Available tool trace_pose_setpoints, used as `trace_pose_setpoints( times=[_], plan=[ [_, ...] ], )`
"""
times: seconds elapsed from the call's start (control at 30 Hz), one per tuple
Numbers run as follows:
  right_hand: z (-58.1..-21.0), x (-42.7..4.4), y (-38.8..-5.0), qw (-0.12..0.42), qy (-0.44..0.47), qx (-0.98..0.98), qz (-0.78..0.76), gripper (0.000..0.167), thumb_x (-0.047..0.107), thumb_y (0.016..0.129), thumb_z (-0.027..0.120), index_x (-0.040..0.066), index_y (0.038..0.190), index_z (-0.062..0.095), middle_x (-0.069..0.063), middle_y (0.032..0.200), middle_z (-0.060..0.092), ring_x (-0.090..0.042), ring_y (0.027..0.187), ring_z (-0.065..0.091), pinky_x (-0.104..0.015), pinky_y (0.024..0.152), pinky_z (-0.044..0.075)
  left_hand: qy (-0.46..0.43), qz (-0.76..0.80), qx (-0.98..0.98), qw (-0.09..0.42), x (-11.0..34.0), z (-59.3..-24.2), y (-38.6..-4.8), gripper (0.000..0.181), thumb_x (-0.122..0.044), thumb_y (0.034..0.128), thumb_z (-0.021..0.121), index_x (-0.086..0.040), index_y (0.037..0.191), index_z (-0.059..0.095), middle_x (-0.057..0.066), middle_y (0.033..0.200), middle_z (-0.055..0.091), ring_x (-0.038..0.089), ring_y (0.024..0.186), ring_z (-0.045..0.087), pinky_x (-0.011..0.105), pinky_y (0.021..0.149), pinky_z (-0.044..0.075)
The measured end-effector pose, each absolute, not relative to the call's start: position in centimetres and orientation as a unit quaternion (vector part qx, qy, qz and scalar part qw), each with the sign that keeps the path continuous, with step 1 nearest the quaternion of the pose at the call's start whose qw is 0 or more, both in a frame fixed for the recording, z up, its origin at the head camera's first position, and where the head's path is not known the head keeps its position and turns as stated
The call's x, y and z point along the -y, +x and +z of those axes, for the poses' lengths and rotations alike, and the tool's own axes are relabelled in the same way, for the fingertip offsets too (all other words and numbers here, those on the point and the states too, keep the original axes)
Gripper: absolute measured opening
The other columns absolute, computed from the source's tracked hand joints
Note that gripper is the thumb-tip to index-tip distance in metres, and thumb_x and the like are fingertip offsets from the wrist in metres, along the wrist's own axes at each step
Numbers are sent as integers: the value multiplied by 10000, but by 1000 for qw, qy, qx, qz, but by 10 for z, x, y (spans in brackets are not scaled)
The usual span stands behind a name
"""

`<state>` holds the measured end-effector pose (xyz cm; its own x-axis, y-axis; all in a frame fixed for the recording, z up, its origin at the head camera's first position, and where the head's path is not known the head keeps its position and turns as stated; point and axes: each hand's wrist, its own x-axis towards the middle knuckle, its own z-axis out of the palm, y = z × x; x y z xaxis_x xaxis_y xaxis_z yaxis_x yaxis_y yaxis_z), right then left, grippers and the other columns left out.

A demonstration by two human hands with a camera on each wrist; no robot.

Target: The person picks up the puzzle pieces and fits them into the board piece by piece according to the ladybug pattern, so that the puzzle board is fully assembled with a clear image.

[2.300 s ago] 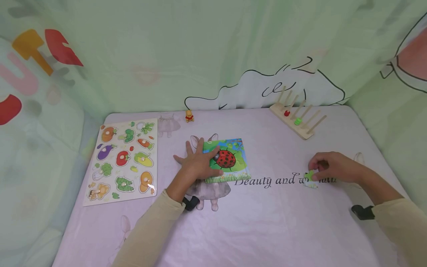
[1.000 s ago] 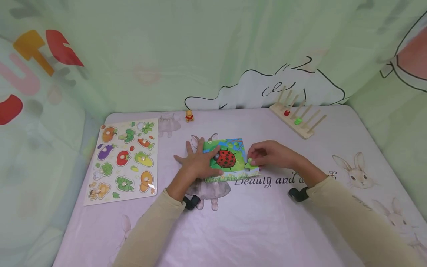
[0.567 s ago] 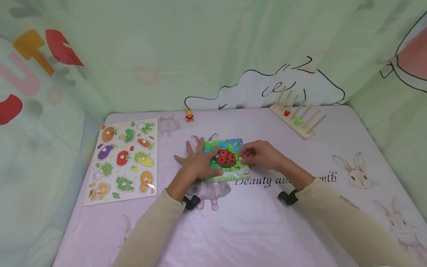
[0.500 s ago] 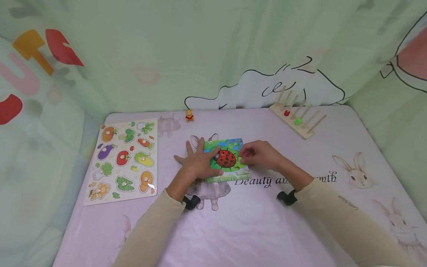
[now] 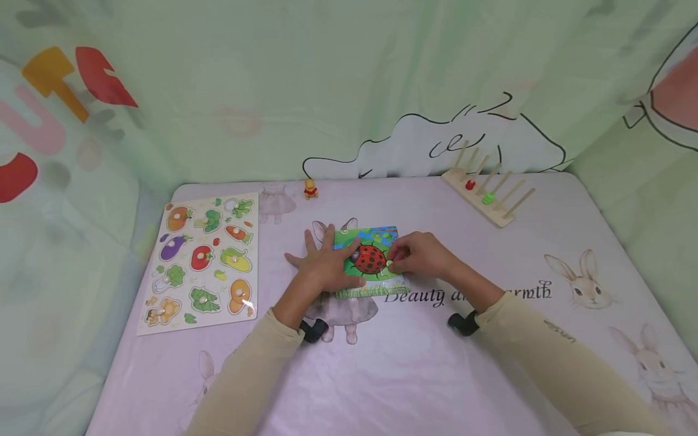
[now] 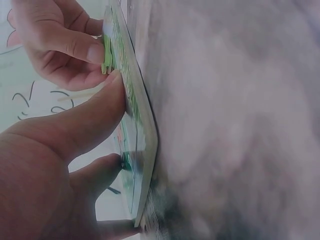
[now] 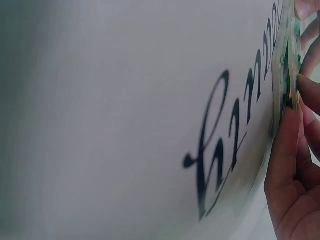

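Observation:
A small square ladybug jigsaw puzzle (image 5: 369, 257) lies on the table, its picture facing up. My left hand (image 5: 320, 266) rests spread over the puzzle's left side, fingers apart. Over the lower right part of the puzzle, my right hand (image 5: 421, 254) pinches a green puzzle piece (image 6: 107, 54) between thumb and fingers. In the left wrist view the piece is tilted against the puzzle's surface, close to my left thumb. The right wrist view shows the piece edge-on at the fingertips; its outline is mostly hidden by the hand.
To the left lies a vegetable peg puzzle board (image 5: 209, 303). A small bear figure (image 5: 310, 189) stands at the back edge. Back right is a wooden peg rack (image 5: 480, 203) with red and green pieces on it. The table has a printed cloth (image 5: 392, 375).
My right hand has carried the puzzle piece leftward from the right of the table to the puzzle, then shifted slightly further left over its lower right corner. My left hand has stayed put.

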<state>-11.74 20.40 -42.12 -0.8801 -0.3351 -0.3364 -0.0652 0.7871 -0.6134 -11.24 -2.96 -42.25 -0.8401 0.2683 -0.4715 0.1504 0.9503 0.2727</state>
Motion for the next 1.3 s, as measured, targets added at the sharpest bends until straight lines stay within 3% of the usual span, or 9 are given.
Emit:
trace_pose_setpoints(
  times=[0.2, 0.33, 0.43, 0.57, 0.77, 0.87, 1.3],
  plan=[
    [-419, -208, -114, 199, -118, -931, -283, 194, 197, 875, 794, 109, 1042, 748, -3, 854, 701, -172, 810, 597, -288, 707, 465, 111, 120, -952, 260, 27, -423, -112, 936, -667, 822, 732, -525, 1583, 206, 68, 1738, -74, 544, 1533, -139, 908, 1013, 92],
    [-414, -215, -111, 178, -146, -940, -251, 469, 254, 886, 791, 96, 1314, 680, -34, 901, 667, -177, 803, 571, -302, 702, 447, 110, 141, -949, 258, 27, -425, -111, 934, -640, 821, 749, -517, 1584, 224, 69, 1736, -83, 542, 1526, -170, 914, 1006, 47],
    [-410, -221, -108, 206, -163, -941, -214, 722, 334, 868, 816, 131, 1500, 532, -73, 958, 602, -192, 817, 511, -312, 689, 412, 105, 155, -949, 254, 27, -425, -110, 944, -615, 814, 768, -502, 1588, 239, 70, 1736, -85, 537, 1522, -188, 914, 1005, 16],
    [-413, -227, -106, 255, -177, -933, -182, 890, 454, 822, 838, 204, 1568, 421, -93, 1056, 539, -199, 868, 468, -307, 702, 379, 95, 159, -953, 239, 23, -423, -111, 936, -594, 811, 775, -448, 1595, 284, 94, 1736, -46, 525, 1531, -171, 906, 1013, -12],
    [-419, -228, -107, 255, -186, -931, -183, 882, 479, 822, 830, 194, 1558, 436, -86, 1046, 510, -192, 848, 454, -303, 697, 357, 119, 180, -956, 199, 5, -422, -113, 803, -678, 879, 662, -345, 1567, 417, 76, 1740, 28, 451, 1578, -53, 873, 1067, 63],
    [-420, -227, -106, 249, -181, -933, -184, 866, 476, 822, 830, 207, 1551, 447, -74, 1037, 506, -183, 847, 458, -298, 700, 362, 125, 174, -956, 203, -4, -424, -113, 773, -659, 897, 655, -373, 1569, 402, 47, 1742, 24, 448, 1581, -18, 868, 1068, 114],
    [-419, -224, -103, 234, -166, -940, -184, 828, 418, 826, 841, 215, 1535, 465, -76, 1014, 528, -179, 801, 451, -296, 669, 349, 115, 154, -962, 196, -10, -429, -111, 763, -645, 889, 674, -419, 1560, 392, 26, 1742, 45, 436, 1585, -15, 863, 1075, 108]
  ],
)
